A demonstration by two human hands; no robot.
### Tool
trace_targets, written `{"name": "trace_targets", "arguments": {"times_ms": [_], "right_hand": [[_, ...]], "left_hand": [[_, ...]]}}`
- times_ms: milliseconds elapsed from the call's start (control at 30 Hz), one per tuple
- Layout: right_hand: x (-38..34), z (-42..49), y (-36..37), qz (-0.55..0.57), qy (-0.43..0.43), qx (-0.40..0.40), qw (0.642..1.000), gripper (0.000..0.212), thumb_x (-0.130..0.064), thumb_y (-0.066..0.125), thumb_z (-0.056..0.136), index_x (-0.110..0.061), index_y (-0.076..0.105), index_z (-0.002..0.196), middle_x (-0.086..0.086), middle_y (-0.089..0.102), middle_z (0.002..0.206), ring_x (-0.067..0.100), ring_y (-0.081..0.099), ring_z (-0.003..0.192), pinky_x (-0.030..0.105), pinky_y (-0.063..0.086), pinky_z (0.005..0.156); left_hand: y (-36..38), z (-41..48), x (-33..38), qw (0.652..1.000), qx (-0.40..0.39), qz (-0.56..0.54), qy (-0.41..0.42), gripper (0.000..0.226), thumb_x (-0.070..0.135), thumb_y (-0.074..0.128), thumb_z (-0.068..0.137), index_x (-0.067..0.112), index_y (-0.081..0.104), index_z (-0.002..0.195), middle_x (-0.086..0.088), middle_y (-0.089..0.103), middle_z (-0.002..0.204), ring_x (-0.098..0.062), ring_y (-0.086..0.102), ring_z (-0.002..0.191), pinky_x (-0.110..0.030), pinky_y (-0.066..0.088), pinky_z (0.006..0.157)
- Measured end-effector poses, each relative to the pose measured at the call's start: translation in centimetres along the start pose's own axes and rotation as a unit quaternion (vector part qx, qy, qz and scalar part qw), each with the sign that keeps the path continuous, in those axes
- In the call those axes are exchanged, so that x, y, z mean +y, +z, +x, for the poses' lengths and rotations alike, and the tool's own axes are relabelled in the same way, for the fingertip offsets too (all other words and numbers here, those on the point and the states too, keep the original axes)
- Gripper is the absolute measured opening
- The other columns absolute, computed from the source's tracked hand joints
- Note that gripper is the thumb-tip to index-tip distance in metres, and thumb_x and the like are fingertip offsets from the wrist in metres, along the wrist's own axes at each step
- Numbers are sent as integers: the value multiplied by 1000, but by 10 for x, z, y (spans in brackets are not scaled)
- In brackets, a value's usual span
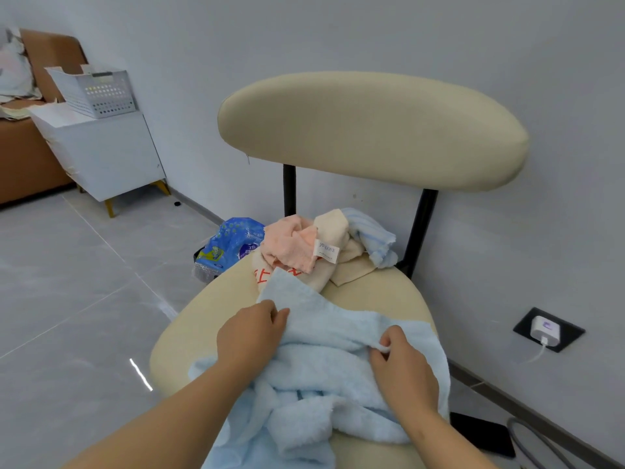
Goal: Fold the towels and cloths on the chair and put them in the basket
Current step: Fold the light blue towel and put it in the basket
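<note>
- Pale blue terry towel lies crumpled on the cream padded chair seat. The left hand grips its left edge, and the right hand pinches a fold.
- White perforated plastic basket stands far left on a white cabinet; its contents are hidden.
- Pink, beige and striped blue cloths are heaped behind the towel.

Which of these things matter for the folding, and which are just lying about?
For the job: light blue towel, held by left hand and right hand; pink cloth, beige cloth, striped cloth; chair; white basket.
Lying about: blue plastic bag; white cabinet; wall charger.
</note>
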State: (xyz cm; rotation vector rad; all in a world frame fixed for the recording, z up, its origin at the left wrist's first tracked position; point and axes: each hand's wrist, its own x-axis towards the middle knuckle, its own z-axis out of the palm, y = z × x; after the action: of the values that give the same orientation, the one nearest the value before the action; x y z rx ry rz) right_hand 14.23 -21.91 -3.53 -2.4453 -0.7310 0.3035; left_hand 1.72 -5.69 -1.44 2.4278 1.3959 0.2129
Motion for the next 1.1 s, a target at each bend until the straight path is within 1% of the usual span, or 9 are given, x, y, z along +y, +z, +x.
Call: {"name": "trace_targets", "arguments": {"times_ms": [133, 233, 333, 400, 467, 567, 767, 900, 1100], "right_hand": [[-14, 8, -12, 140, -24, 104, 984, 29, -20, 57, 90, -25, 38, 69, -1, 54, 66, 18, 50, 62, 30, 35, 53], [-42, 22, -35, 219, -88, 196, 952, 36, -11, 63, 85, -31, 37, 69, 2, 58, 78, 22, 51, 71, 28, 27, 54], [-72, 50, -56, 248, -147, 229, 930, 24, -11, 63, 85, -28, 47, 85, 4, 57, 92, 26, 53, 82, 22, 27, 63], [-87, 70, -62, 192, -175, 167, 951, 40, -18, 63, 85, -22, 48, 122, 6, 51, 126, 25, 48, 116, 24, 34, 85], [-92, 81, -61, 73, -178, 75, 978, 77, -29, 62, 86, -27, 17, 148, 2, 16, 156, 18, 21, 141, 35, 26, 109], [-87, 76, -48, -57, -143, 9, 988, 81, -40, 52, 90, -36, -3, 149, -3, -10, 159, 23, 4, 146, 41, 18, 114], [-56, 38, -2, -105, -74, -136, 982, 65, -46, 44, 93, -42, 9, 147, -3, -3, 159, 25, 5, 145, 40, 18, 112], [-41, 11, 16, -86, -60, -176, 979, 55, -47, 40, 94, -42, 20, 145, -5, 7, 158, 21, 14, 142, 35, 16, 112], [-35, -12, 21, -32, -85, -96, 991, 51, -37, 46, 91, -39, 34, 140, -7, 30, 143, 14, 33, 128, 27, 27, 106]], "left_hand": [[-25, -2, 9, 985, 147, -69, 66, 33, 41, 53, 90, 28, 36, 65, 9, 46, 63, -14, 49, 67, -28, 34, 57], [-56, 8, 21, 953, 243, -156, 96, 19, 34, 61, 87, 26, 48, 75, 13, 47, 63, -4, 45, 60, -17, 30, 53], [-81, 33, 31, 923, 290, -231, 107, 11, 29, 59, 89, 22, 56, 97, 6, 58, 87, -15, 55, 76, -25, 36, 64], [-88, 49, 33, 942, 213, -227, 127, 43, 25, 58, 89, 28, 44, 129, -1, 50, 127, -20, 54, 108, -27, 39, 78], [-84, 57, 31, 978, 70, -150, 128, 75, 27, 60, 89, 39, 14, 147, -5, 12, 155, -23, 35, 134, -31, 37, 94], [-61, 57, 19, 991, -28, -38, 124, 81, 39, 57, 90, 44, -1, 147, -6, -8, 158, -26, 11, 145, -36, 23, 111], [-3, 30, -15, 979, -180, 56, 73, 69, 50, 46, 92, 43, 5, 147, 1, -2, 159, -27, 8, 145, -43, 22, 114], [8, 13, -24, 977, -189, 71, 67, 62, 50, 42, 94, 42, 10, 147, 2, 4, 158, -23, 8, 145, -41, 21, 114], [7, -13, -30, 994, -102, 30, 22, 55, 47, 45, 93, 36, 27, 143, 2, 9, 157, -21, 12, 143, -35, 23, 111]]}}
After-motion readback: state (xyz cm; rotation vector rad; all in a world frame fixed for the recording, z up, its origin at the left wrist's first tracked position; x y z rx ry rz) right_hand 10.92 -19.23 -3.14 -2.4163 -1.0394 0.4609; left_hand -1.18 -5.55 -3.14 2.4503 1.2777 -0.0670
